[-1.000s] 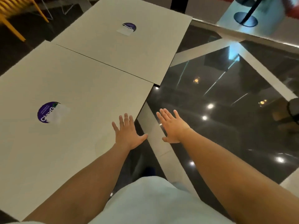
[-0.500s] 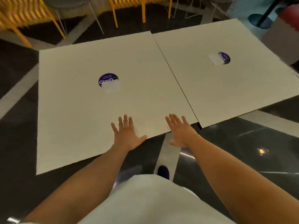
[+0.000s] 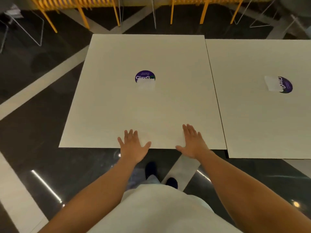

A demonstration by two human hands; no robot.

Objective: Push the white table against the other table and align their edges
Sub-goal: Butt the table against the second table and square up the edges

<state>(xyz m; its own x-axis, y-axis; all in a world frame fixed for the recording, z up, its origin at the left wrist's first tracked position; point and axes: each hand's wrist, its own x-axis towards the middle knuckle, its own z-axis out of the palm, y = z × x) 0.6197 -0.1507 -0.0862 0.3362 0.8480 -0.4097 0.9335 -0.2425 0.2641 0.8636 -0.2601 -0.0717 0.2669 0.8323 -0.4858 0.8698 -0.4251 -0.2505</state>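
Note:
A square white table [image 3: 117, 106] with a round purple sticker [image 3: 145, 77] stands right in front of me. A second white table [image 3: 252, 123] with its own purple sticker [image 3: 285, 84] sits against its right side, only a thin dark seam between them. The right table's near edge lies slightly closer to me than the left table's. My left hand [image 3: 133, 147] is spread flat over the near edge of the left table. My right hand [image 3: 192, 142] lies flat, fingers apart, on the same table near that edge.
Yellow chairs [image 3: 80, 12] and wire-legged chairs [image 3: 28, 31] stand beyond the tables' far edges. The floor [image 3: 33, 81] is glossy dark tile with pale stripes. My dark shoes [image 3: 171, 182] are on the floor just short of the table.
My view has swung round so I now face the left table squarely. Both hands have come from its corner to its near edge, the right hand now over the tabletop.

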